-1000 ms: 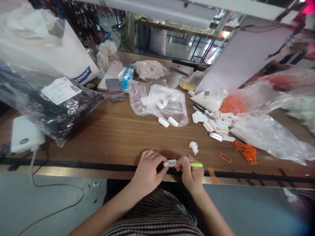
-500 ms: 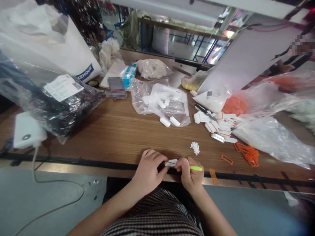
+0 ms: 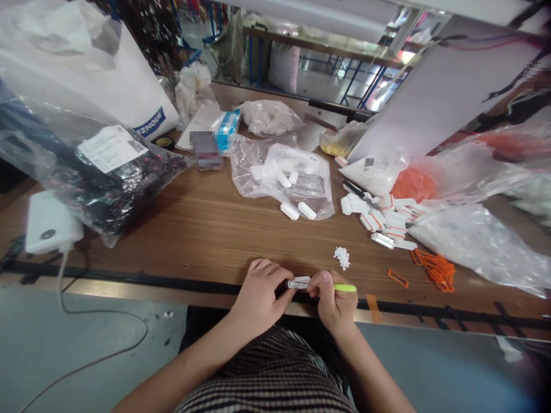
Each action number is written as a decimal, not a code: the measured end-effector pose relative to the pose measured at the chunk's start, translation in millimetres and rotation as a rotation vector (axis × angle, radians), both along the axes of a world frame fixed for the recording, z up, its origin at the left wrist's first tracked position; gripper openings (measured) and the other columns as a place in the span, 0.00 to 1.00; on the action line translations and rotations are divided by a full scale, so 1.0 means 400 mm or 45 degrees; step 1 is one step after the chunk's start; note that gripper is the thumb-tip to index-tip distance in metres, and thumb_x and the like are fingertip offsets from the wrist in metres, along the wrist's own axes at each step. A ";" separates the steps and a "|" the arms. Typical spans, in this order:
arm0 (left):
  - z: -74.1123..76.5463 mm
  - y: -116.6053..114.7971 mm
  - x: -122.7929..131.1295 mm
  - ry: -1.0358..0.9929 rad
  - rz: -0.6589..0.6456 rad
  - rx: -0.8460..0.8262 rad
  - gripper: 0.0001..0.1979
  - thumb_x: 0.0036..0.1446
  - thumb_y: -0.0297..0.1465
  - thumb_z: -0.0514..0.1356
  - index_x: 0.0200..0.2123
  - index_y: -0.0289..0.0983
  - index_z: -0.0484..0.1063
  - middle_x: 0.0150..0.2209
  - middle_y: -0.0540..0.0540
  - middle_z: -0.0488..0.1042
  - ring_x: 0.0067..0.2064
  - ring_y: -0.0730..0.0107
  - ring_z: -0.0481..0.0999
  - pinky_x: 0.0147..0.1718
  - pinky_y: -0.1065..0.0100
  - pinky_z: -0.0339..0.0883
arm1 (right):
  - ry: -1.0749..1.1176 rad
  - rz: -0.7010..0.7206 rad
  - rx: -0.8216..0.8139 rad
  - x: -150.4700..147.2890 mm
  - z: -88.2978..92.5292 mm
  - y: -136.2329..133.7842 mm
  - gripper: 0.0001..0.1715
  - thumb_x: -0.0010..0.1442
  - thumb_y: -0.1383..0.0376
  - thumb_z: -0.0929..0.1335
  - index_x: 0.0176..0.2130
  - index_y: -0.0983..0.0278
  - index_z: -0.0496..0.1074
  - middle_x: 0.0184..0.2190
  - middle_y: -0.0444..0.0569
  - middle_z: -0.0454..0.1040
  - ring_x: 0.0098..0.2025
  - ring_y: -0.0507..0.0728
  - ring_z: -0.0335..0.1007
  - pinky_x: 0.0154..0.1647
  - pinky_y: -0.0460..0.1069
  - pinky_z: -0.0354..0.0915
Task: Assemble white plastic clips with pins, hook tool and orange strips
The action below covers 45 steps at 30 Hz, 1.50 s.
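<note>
Near the table's front edge, my left hand (image 3: 263,292) pinches a small white plastic casing (image 3: 298,283) between thumb and fingers. A row of small dark marks or slots runs along the casing's near side. My right hand (image 3: 333,298) is closed around a tool with a yellow-green handle (image 3: 345,288). The tool's tip is hidden by the fingers, close to the casing's right end. Just beyond my right hand lies a little heap of tiny white pieces (image 3: 342,257). To its right are a single orange frame (image 3: 398,279) and a pile of orange frames (image 3: 437,269).
White casings (image 3: 387,221), some with orange strips, are heaped at the right beside a clear plastic bag (image 3: 477,246). Two white casings (image 3: 306,210) lie by an opened clear bag (image 3: 301,172). A dark-filled bag (image 3: 142,189) and a white power bank-like box (image 3: 49,223) stand left.
Both hands stay almost in place on the casing and the tool. The right hand and the yellow-green handle have tilted slightly. The whole view has shifted a little.
</note>
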<state>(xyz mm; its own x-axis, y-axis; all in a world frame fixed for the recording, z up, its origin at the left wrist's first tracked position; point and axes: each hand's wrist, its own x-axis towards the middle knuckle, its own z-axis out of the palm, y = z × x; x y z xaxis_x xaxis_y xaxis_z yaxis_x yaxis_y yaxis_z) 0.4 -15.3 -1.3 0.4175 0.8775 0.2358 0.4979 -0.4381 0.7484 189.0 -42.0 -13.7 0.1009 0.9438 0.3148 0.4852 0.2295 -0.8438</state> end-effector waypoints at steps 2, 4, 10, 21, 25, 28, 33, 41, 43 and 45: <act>-0.001 0.000 0.000 0.001 0.001 -0.004 0.03 0.61 0.28 0.66 0.38 0.40 0.74 0.35 0.50 0.78 0.39 0.61 0.73 0.47 0.55 0.61 | -0.068 0.015 0.011 -0.002 0.008 0.002 0.25 0.73 0.64 0.61 0.25 0.63 0.72 0.20 0.43 0.72 0.21 0.49 0.69 0.26 0.44 0.63; -0.002 0.001 0.000 -0.005 -0.003 -0.008 0.04 0.60 0.28 0.67 0.37 0.40 0.74 0.35 0.51 0.78 0.40 0.61 0.73 0.47 0.55 0.61 | -0.134 0.041 0.017 -0.004 0.015 0.004 0.24 0.72 0.64 0.61 0.25 0.63 0.71 0.20 0.43 0.72 0.21 0.49 0.69 0.28 0.45 0.63; -0.004 0.001 0.002 -0.006 -0.001 -0.003 0.05 0.60 0.28 0.67 0.38 0.40 0.74 0.35 0.51 0.79 0.40 0.61 0.73 0.47 0.55 0.61 | 0.052 -0.045 -0.020 -0.007 0.005 0.007 0.27 0.74 0.61 0.60 0.24 0.63 0.71 0.20 0.44 0.72 0.20 0.48 0.67 0.24 0.44 0.63; -0.002 0.000 0.001 -0.022 0.007 0.009 0.06 0.59 0.28 0.68 0.37 0.40 0.73 0.35 0.51 0.79 0.40 0.61 0.74 0.46 0.55 0.61 | 0.186 -0.041 -0.057 -0.007 -0.004 -0.002 0.27 0.73 0.59 0.61 0.24 0.63 0.72 0.21 0.44 0.73 0.20 0.49 0.67 0.22 0.44 0.63; 0.001 0.001 0.002 -0.032 0.006 0.013 0.06 0.59 0.28 0.67 0.37 0.40 0.73 0.35 0.51 0.79 0.40 0.61 0.74 0.46 0.54 0.62 | 0.132 -0.030 -0.056 -0.010 -0.004 0.000 0.27 0.73 0.59 0.61 0.25 0.63 0.72 0.20 0.44 0.73 0.20 0.49 0.67 0.23 0.44 0.64; 0.001 0.000 0.002 -0.032 0.004 0.008 0.06 0.59 0.27 0.67 0.36 0.40 0.72 0.35 0.51 0.79 0.40 0.61 0.74 0.46 0.54 0.61 | 0.057 -0.036 -0.050 -0.013 0.000 0.005 0.28 0.74 0.58 0.61 0.25 0.63 0.71 0.20 0.44 0.73 0.19 0.49 0.68 0.23 0.45 0.64; 0.004 -0.002 0.000 -0.029 -0.004 -0.002 0.06 0.59 0.27 0.67 0.37 0.40 0.73 0.35 0.51 0.79 0.40 0.61 0.74 0.47 0.55 0.61 | -0.099 -0.034 -0.054 -0.015 0.023 0.012 0.28 0.74 0.59 0.59 0.24 0.63 0.70 0.18 0.44 0.72 0.19 0.49 0.69 0.24 0.44 0.64; 0.003 -0.001 0.001 -0.030 0.005 -0.014 0.06 0.59 0.27 0.67 0.37 0.40 0.73 0.35 0.51 0.79 0.40 0.61 0.74 0.47 0.55 0.61 | -0.028 -0.011 -0.043 -0.016 0.015 0.009 0.29 0.74 0.58 0.60 0.24 0.63 0.71 0.19 0.45 0.72 0.19 0.49 0.68 0.24 0.45 0.64; 0.002 -0.001 0.001 -0.033 0.009 -0.011 0.06 0.59 0.27 0.67 0.37 0.40 0.73 0.36 0.51 0.79 0.41 0.61 0.74 0.47 0.55 0.61 | 0.058 -0.044 -0.041 -0.011 0.004 0.005 0.29 0.74 0.57 0.60 0.24 0.63 0.72 0.20 0.45 0.73 0.19 0.49 0.68 0.24 0.45 0.64; 0.000 -0.001 0.001 -0.030 0.014 -0.008 0.06 0.59 0.27 0.68 0.37 0.40 0.73 0.36 0.51 0.79 0.41 0.62 0.74 0.48 0.55 0.61 | 0.109 -0.068 -0.039 -0.008 -0.004 0.001 0.29 0.74 0.57 0.60 0.24 0.64 0.72 0.22 0.46 0.74 0.20 0.50 0.68 0.24 0.45 0.64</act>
<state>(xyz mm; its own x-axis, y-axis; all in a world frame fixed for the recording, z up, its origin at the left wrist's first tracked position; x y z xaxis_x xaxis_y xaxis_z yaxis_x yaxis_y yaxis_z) 0.6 -15.7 -1.1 0.4023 0.8836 0.2396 0.4852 -0.4277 0.7627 186.0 -41.4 -15.2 0.1766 0.9454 0.2741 0.4216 0.1790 -0.8889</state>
